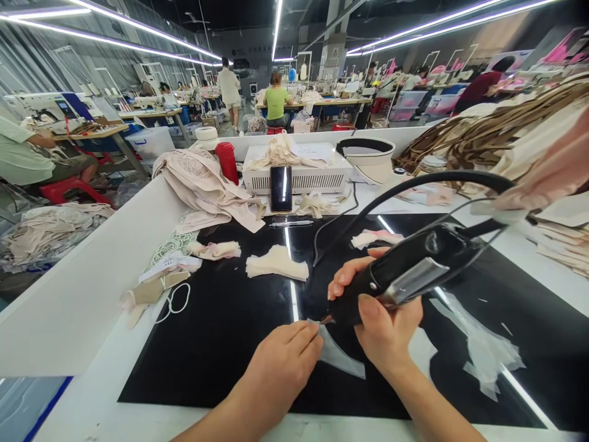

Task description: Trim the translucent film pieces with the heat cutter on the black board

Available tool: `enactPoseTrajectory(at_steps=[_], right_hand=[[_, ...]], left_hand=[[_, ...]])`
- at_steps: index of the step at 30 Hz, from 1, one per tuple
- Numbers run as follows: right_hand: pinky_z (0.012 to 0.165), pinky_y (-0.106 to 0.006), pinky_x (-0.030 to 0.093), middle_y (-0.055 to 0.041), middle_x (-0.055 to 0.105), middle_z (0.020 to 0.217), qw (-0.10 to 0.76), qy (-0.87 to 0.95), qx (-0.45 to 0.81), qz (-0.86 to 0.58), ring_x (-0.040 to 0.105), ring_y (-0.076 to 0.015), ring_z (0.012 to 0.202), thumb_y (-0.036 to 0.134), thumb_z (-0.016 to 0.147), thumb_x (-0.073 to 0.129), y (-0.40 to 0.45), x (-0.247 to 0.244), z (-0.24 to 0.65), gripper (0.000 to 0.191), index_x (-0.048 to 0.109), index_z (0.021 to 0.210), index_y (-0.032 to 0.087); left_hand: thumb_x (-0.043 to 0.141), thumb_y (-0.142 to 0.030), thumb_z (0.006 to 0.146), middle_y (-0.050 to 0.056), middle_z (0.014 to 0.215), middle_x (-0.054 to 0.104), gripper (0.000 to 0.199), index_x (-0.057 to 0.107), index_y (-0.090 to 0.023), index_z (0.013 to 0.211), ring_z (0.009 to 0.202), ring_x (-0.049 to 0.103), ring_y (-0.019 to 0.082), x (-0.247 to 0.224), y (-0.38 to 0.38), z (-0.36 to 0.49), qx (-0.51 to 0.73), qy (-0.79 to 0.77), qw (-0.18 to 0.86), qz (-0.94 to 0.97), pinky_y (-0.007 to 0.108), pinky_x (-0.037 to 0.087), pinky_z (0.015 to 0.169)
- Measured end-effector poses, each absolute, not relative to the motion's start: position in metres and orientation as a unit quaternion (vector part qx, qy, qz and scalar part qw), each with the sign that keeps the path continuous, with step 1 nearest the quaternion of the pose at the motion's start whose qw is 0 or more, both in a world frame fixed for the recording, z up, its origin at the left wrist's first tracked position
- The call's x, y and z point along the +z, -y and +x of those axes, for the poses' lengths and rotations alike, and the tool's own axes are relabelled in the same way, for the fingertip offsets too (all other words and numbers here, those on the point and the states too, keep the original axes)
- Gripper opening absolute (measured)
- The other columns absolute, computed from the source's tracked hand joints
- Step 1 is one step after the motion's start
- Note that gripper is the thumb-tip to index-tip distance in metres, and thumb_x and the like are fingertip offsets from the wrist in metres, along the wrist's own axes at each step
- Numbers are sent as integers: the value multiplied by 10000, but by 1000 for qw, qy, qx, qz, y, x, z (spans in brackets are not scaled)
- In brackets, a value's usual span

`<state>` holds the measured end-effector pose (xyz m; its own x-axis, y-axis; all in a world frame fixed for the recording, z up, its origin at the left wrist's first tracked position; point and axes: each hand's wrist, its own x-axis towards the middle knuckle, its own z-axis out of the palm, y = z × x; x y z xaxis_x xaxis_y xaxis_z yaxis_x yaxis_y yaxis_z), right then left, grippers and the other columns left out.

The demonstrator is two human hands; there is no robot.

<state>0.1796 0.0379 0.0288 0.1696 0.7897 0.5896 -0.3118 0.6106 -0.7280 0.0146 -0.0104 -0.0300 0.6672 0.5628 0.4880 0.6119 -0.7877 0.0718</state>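
My right hand is wrapped round a black corded hand tool with a clear strip along its side. The tool slants down to the left, and its narrow metal tip meets a thin, translucent curved fabric piece. The fingers of my left hand are pressed together on that piece's left end, right beside the tip. Beneath both hands lies a glossy black mat. Past the left hand is a stack of cream cut fabric pieces. More translucent pieces lie to the right of my right hand.
A white vented box stands at the back, a phone leaning against it. Beige fabric is heaped back left. A thick black cable arches over the mat. Several people work at sewing tables beyond.
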Motion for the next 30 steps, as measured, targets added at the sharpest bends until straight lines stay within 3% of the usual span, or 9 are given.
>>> enactPoseTrajectory(at_steps=[25, 30], right_hand=[[577, -321, 554, 16, 659, 871, 738, 507, 368, -250, 639, -155, 670, 311, 900, 759, -39, 28, 182, 393, 553, 1234, 284], [494, -282, 512, 19, 658, 868, 735, 512, 362, -257, 640, -151, 641, 306, 900, 758, -38, 24, 180, 396, 548, 1235, 290]], left_hand=[[413, -38, 1037, 98, 1180, 766, 282, 672, -84, 1139, 1082, 738, 211, -24, 13, 15, -257, 321, 65, -909, 321, 637, 890], [397, -49, 1051, 95, 1168, 772, 290, 674, -86, 1128, 1078, 741, 200, -24, 11, 15, -261, 320, 75, -908, 309, 632, 893]])
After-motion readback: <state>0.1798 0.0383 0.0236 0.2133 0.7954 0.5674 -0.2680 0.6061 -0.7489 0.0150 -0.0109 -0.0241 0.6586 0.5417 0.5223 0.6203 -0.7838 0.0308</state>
